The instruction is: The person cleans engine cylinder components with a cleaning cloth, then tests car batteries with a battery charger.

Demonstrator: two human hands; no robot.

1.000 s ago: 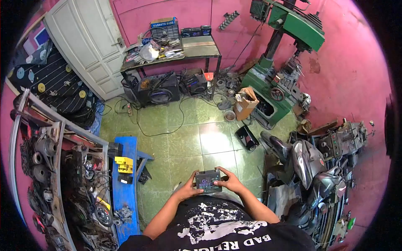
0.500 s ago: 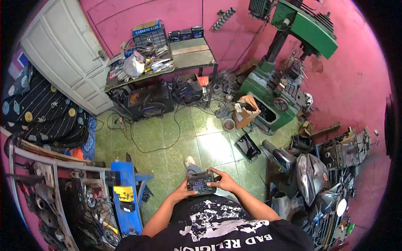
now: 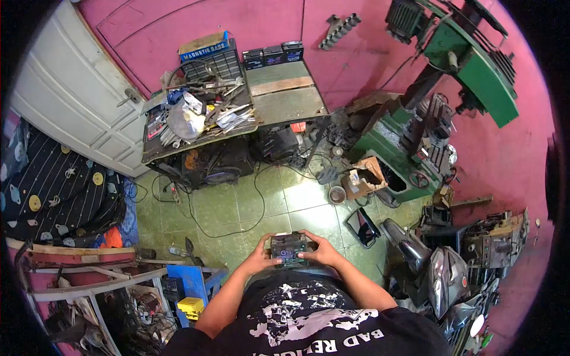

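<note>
A black box-shaped battery point(image 3: 289, 248) with a purple letter mark is held in front of my belly. My left hand point(image 3: 260, 257) grips its left side, with the thumb on the near face. On the opposite side my right hand point(image 3: 321, 250) clasps it, thumb on the front and fingers around the far edge. Beyond them stands a metal workbench point(image 3: 288, 105). Several similar dark batteries point(image 3: 273, 56) are lined up at its back edge.
Tools and a plastic bag point(image 3: 185, 121) crowd the bench's left half. A green drilling machine point(image 3: 475, 68) stands at right, with a cardboard box point(image 3: 363, 181) and small bucket point(image 3: 337, 194) at its foot. Cables cross the tiled floor point(image 3: 231, 207). Motorcycle parts point(image 3: 442, 279) lie right; a metal rack point(image 3: 107, 291) is left.
The view has shifted forward, so the workbench and drilling machine appear nearer. My right hand has settled further around the battery's right side; both hands keep hold of it.
</note>
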